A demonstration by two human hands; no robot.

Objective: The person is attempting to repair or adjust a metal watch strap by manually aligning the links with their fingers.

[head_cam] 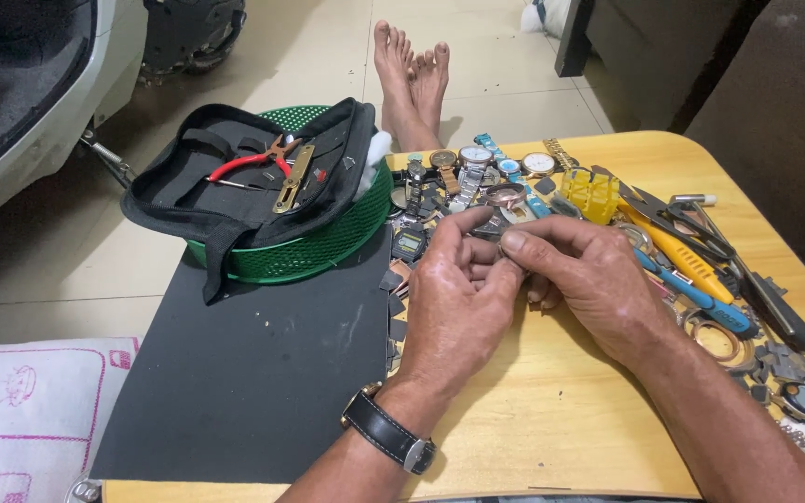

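a small metal watch part (498, 244) sits pinched between both hands above the wooden table (552, 419); what it is exactly is too hidden to tell; left hand (458, 303) fingers curl round it, right hand (584, 270) thumb and forefinger grip it from above; just behind lies a heap of watches (468, 168); well left, a green basket (328, 247) bearing a black tool pouch (235, 186) with red pliers (253, 160)

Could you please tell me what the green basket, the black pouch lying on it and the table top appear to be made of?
The green basket looks like moulded plastic: its wall is an even perforated mesh with a slight sheen. The black pouch seems to be woven fabric, probably nylon: matt, soft folds, stitched edges. The table top appears to be wood or wood-look laminate with a smooth yellowish finish and faint grain; which one cannot be told.
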